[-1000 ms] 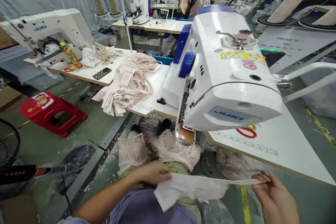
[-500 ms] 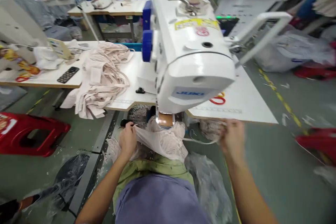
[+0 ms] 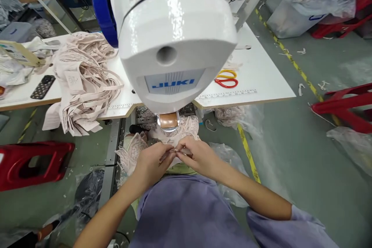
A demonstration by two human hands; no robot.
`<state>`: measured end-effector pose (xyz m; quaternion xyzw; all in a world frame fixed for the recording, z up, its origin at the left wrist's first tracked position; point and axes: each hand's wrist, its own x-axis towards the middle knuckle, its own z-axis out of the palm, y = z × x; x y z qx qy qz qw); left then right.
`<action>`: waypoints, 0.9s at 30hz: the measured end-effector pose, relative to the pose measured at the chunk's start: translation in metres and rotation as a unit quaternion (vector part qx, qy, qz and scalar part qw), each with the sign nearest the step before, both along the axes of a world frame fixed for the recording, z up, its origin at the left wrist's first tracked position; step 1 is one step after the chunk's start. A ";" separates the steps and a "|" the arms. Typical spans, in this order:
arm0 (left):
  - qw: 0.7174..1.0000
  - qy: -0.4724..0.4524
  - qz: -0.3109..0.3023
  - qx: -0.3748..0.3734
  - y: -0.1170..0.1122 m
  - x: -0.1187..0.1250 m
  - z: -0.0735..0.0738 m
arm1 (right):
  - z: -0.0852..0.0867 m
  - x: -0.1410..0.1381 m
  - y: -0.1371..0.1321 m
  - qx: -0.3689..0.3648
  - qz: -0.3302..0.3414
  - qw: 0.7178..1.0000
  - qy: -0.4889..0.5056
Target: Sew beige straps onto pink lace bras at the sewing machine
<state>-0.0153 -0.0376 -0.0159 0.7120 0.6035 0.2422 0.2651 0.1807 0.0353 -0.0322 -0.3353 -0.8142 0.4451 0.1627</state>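
Note:
Close together in front of the sewing machine [image 3: 177, 35], my left hand [image 3: 152, 162] and my right hand [image 3: 202, 159] meet fingertip to fingertip. Both pinch a narrow pale strap [image 3: 174, 150] between thumb and fingers; its fine details are too small to make out. Behind the hands, a pale pink lace bra [image 3: 188, 126] lies below the machine's head, next to the shiny metal plate with a brown face [image 3: 168, 121]. One lace cup [image 3: 133, 150] spreads out to the left of my left hand. My hands cover part of the garment.
A heap of pale straps and lace pieces [image 3: 84, 85] lies on the left of the white table [image 3: 261, 69], beside a phone [image 3: 42, 86]. Red and yellow scissors [image 3: 226, 79] rest on the right. Red stools [image 3: 35, 164] and plastic bags [image 3: 229, 162] stand or lie around.
My hands have come together from far apart, the right moving left and the left moving right. The stretched strap is now pinched between them. The view has moved closer to the machine.

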 end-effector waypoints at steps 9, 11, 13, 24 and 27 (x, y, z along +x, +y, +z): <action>0.995 0.063 0.008 0.080 -0.002 0.005 -0.013 | 0.004 -0.003 0.015 -0.075 0.004 0.996 0.043; 0.999 -0.001 0.000 0.040 0.000 0.002 -0.008 | 0.002 -0.001 0.019 -0.150 -0.028 0.987 0.054; 0.999 -0.047 -0.010 0.004 0.001 -0.004 -0.003 | -0.001 0.002 0.023 -0.213 -0.061 0.973 0.061; 0.998 -0.001 -0.056 -0.010 -0.003 -0.008 0.018 | 0.003 -0.006 0.013 0.070 0.201 0.970 0.115; 0.997 -0.046 -0.055 0.026 -0.003 -0.009 0.017 | 0.003 -0.006 0.008 0.145 0.187 0.964 0.122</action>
